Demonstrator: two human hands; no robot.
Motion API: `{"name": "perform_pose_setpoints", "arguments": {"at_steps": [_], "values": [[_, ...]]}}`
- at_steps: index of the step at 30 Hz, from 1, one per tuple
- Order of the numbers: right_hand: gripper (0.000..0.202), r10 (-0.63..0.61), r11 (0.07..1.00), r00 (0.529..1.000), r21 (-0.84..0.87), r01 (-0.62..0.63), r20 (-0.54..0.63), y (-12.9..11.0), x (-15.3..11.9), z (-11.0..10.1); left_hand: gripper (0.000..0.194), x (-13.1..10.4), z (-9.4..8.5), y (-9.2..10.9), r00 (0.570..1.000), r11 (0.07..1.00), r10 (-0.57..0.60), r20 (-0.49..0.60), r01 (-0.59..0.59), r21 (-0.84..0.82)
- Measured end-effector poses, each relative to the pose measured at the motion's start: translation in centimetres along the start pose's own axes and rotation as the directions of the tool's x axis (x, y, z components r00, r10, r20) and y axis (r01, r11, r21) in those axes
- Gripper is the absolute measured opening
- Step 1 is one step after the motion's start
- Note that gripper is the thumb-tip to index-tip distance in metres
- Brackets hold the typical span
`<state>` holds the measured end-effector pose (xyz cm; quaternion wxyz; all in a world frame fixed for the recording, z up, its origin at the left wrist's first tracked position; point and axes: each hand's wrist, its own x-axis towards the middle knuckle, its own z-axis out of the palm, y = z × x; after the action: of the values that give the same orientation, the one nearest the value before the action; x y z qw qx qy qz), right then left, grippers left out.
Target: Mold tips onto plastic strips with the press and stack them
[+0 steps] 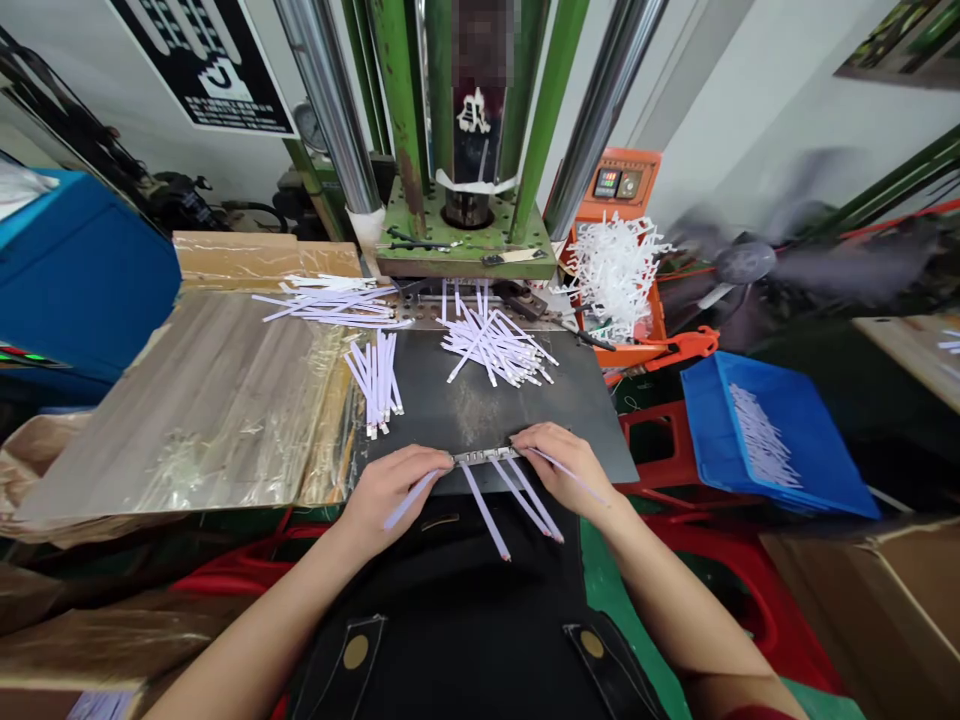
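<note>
Bar [484,456] in 2 hands [391,490] [574,463] near tabletop [589,405] edge, bare room just beyond.

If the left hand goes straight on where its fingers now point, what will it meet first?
First comes the metal-looking bar, whose end the left hand holds; along it, next, probably the right hand, though depth is unclear.

The left hand [394,497] and the right hand [566,462] cover both ends of the metal bar [480,456] between them. Beyond the right hand, the digits on the orange control box [628,185] are too small to read; farther right, the fan [745,264] has blurred blades. Beyond the left hand, the left edge cuts off the blue cabinet [82,270].
</note>
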<state>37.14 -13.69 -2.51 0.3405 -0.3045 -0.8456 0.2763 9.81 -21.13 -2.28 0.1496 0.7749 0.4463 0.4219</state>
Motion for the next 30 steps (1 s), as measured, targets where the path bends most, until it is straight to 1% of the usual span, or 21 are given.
{"name": "perform_pose_setpoints", "arguments": {"at_steps": [2,4,6,8,9,11,13,14,15,16,18,20,22,23,25,27,29,30], "values": [[0.019,0.024,1.000,0.999,-0.009,-0.024,0.032,-0.1,0.2,-0.2,0.017,0.0,0.0,0.0,0.999,0.998,0.011,0.043,-0.014,0.068],[0.018,0.070,0.997,0.996,-0.019,-0.069,0.059,-0.5,1.4,-0.6,0.016,0.4,-0.1,0.1,0.997,0.988,0.004,0.082,-0.017,0.155],[0.014,0.115,0.993,0.990,-0.011,-0.114,0.081,-1.2,3.8,-0.3,0.018,0.8,-0.1,0.3,0.993,0.977,-0.012,0.120,-0.014,0.211],[0.016,0.150,0.987,0.974,0.028,-0.157,0.171,-2.0,6.9,0.9,0.019,1.2,-0.1,0.5,0.988,0.976,-0.029,0.155,-0.005,0.217],[0.020,0.161,0.983,0.956,0.047,-0.177,0.247,-2.4,8.5,1.7,0.019,1.2,-0.1,0.5,0.988,0.978,-0.026,0.155,-0.007,0.207],[0.031,0.149,0.981,0.901,0.053,-0.186,0.407,-3.1,11.1,3.3,0.020,0.8,-0.5,0.5,0.989,0.982,-0.005,0.146,-0.022,0.187],[0.042,0.124,0.989,0.860,0.009,-0.148,0.495,-3.4,12.6,3.9,0.023,0.0,-1.5,0.4,0.991,0.979,0.012,0.135,-0.040,0.200],[0.045,0.108,0.993,0.854,-0.020,-0.114,0.509,-3.2,13.0,3.7,0.024,-0.4,-2.3,0.3,0.991,0.974,0.014,0.131,-0.043,0.221],[0.044,0.087,0.996,0.858,-0.046,-0.073,0.506,-2.8,13.1,3.2,0.024,-0.9,-3.2,0.2,0.992,0.968,0.009,0.130,-0.041,0.247],[0.039,0.064,0.997,0.871,-0.074,-0.032,0.487,-2.1,13.1,2.3,0.023,-1.2,-4.3,0.1,0.992,0.961,0.002,0.127,-0.037,0.275],[0.023,0.044,0.986,0.916,-0.168,0.025,0.399,0.0,13.0,0.1,0.022,-1.2,-6.6,-0.3,0.992,0.946,0.003,0.123,-0.042,0.321],[0.019,0.070,0.943,0.965,-0.332,0.019,0.254,2.8,13.4,-2.2,0.023,-0.2,-8.5,-1.0,0.988,0.935,0.014,0.152,-0.067,0.347],[0.021,0.102,0.871,0.990,-0.490,-0.041,0.098,5.8,14.5,-3.7,0.026,1.7,-9.8,-2.2,0.975,0.926,0.021,0.222,-0.103,0.364],[0.023,0.110,0.839,0.993,-0.539,-0.072,0.039,7.2,15.3,-4.1,0.028,2.9,-10.1,-3.0,0.962,0.920,0.016,0.271,-0.120,0.373],[0.030,0.135,0.827,0.990,-0.546,-0.134,-0.039,9.6,17.1,-4.1,0.032,5.5,-10.1,-5.2,0.926,0.905,-0.019,0.377,-0.144,0.400],[0.034,0.169,0.857,0.984,-0.484,-0.178,-0.062,11.5,19.3,-3.5,0.037,8.1,-9.4,-7.9,0.882,0.886,-0.074,0.465,-0.155,0.436],[0.032,0.192,0.885,0.980,-0.421,-0.198,-0.059,13.0,21.6,-2.8,0.043,10.4,-8.4,-11.0,0.853,0.866,-0.140,0.502,-0.140,0.480],[0.031,0.195,0.893,0.979,-0.402,-0.202,-0.059,13.6,22.7,-2.5,0.047,11.4,-7.8,-12.6,0.845,0.855,-0.175,0.505,-0.124,0.504]]}}
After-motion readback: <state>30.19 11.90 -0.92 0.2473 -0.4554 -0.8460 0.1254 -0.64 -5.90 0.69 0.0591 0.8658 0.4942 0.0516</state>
